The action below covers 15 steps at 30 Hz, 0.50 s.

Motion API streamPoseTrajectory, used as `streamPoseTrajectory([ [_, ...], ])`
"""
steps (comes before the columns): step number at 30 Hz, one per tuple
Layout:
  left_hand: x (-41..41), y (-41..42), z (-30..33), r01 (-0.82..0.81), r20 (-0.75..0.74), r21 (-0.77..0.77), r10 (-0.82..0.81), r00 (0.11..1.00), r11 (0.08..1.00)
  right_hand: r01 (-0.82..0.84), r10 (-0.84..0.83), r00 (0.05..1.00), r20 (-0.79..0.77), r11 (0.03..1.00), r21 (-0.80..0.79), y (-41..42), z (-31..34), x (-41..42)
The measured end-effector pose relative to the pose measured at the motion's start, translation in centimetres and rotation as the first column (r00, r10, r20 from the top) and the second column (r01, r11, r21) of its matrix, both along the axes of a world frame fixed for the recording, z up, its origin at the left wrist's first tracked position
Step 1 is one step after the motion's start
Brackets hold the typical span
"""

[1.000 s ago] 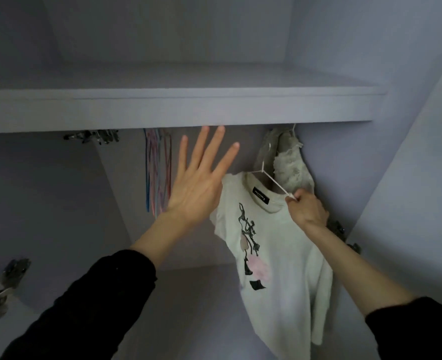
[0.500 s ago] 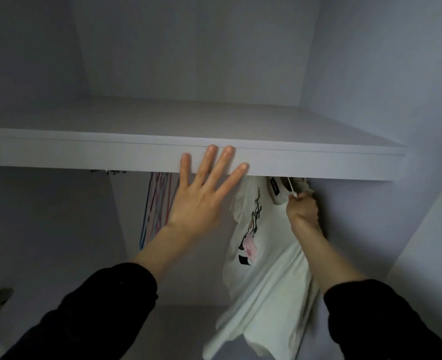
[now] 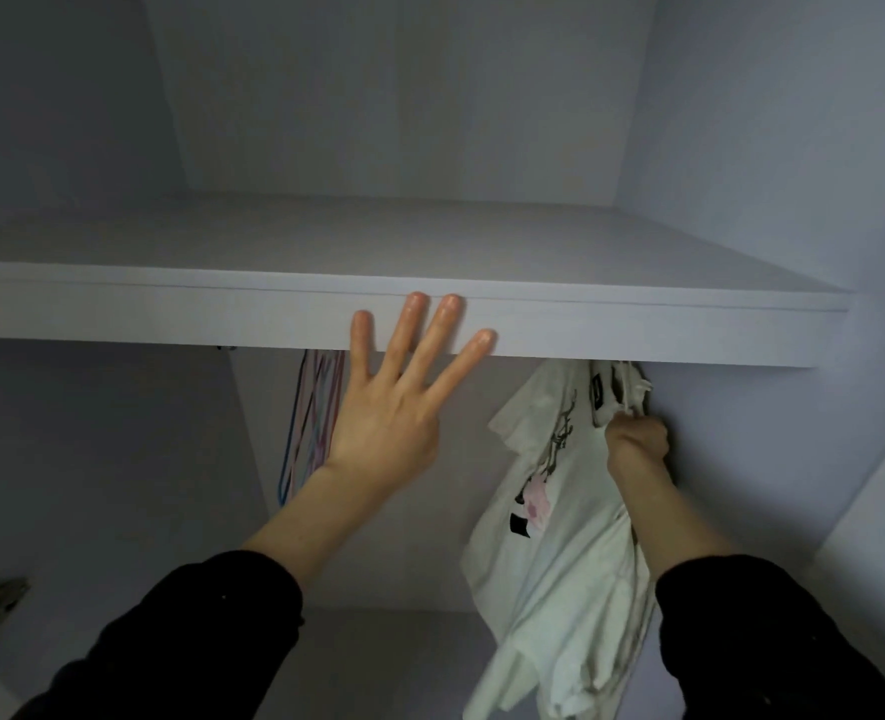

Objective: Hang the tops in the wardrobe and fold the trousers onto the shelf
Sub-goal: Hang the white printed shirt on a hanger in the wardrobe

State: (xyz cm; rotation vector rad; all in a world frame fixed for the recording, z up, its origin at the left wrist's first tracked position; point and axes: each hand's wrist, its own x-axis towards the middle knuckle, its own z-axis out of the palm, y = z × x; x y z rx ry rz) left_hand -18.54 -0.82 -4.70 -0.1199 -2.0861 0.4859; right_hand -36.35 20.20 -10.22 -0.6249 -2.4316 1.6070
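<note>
White T-shirt (image 3: 565,553) with a dark and pink print hangs below the right end of the wardrobe shelf (image 3: 170,311), its collar hidden behind the shelf edge. Right hand (image 3: 637,443) grips the hanger (image 3: 623,394) at the neckline, fingers curled tight. Left hand (image 3: 396,402) is raised, fingers spread wide over the shelf's front edge. Coloured hangers (image 3: 311,413) hang farther left.

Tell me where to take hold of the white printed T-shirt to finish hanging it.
Keep hold at the collar end of the white T-shirt, where the right hand already grips it just under the shelf. Come from below and the front: the shelf edge hides the top, and the fabric hangs slack below.
</note>
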Motion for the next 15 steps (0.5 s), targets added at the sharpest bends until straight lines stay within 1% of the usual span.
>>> streamPoseTrajectory([
  [2,0.1,0.1,0.1,-0.016,0.014,0.0,0.016,1.0,1.0,-0.007,0.007,1.0,0.019,1.0,0.007,0.0,0.1,0.1],
  [3,0.2,0.2,0.0,-0.026,0.023,-0.001,0.026,0.999,1.0,-0.017,0.016,1.0,0.016,0.999,0.047,-0.2,0.0,0.3],
  [4,0.3,0.2,0.0,-0.037,0.034,0.0,0.037,0.999,0.999,-0.022,0.023,1.0,-0.006,0.992,0.128,-0.6,0.0,0.9],
  [5,0.4,0.3,0.1,-0.044,0.042,0.005,0.044,0.998,0.999,-0.037,0.052,0.997,-0.052,0.967,0.253,-0.8,-0.3,1.6],
  [6,0.4,0.4,0.1,-0.054,0.049,0.015,0.053,0.997,0.998,-0.058,0.12,0.985,-0.121,0.904,0.425,-0.9,-0.7,2.4],
  [7,0.5,0.6,0.1,-0.062,0.058,0.032,0.06,0.996,0.998,-0.075,0.231,0.957,-0.177,0.782,0.618,-1.0,-1.3,3.3],
  [8,0.7,0.9,0.0,-0.068,0.073,0.051,0.064,0.995,0.996,-0.084,0.345,0.918,-0.196,0.652,0.754,-1.1,-1.9,4.3],
  [9,1.0,1.2,-0.2,-0.071,0.087,0.073,0.065,0.994,0.995,-0.107,0.438,0.881,-0.177,0.549,0.829,-1.3,-2.5,5.3],
  [10,1.4,1.5,-0.5,-0.077,0.108,0.098,0.066,0.992,0.992,-0.134,0.506,0.848,-0.161,0.498,0.857,-1.9,-3.0,6.3],
  [12,2.6,2.0,-1.7,-0.08,0.147,0.17,0.055,0.988,0.982,-0.211,0.628,0.762,-0.162,0.476,0.854,-3.5,-3.7,8.7],
  [13,3.4,2.1,-2.6,-0.091,0.169,0.21,0.055,0.984,0.974,-0.248,0.691,0.705,-0.161,0.452,0.857,-4.4,-4.0,10.0],
  [15,5.6,1.6,-5.1,-0.153,0.236,0.3,0.082,0.968,0.942,-0.286,0.806,0.57,-0.158,0.375,0.882,-6.1,-5.0,12.3],
])
